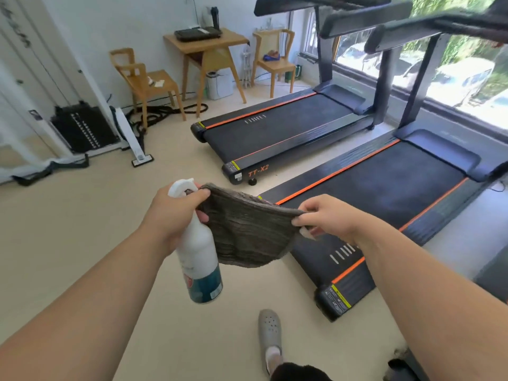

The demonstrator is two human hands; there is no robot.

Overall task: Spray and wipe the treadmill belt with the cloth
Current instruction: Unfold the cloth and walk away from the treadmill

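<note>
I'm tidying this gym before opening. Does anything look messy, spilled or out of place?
A black rope lies in a loose tangle on the floor beside the wooden chairs. No spill shows on the near treadmill belt.

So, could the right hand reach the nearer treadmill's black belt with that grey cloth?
Probably yes. The right hand is over the nearer treadmill's black belt with nothing between, though the left hand also pinches the grey ribbed cloth and may need to release it.
</note>
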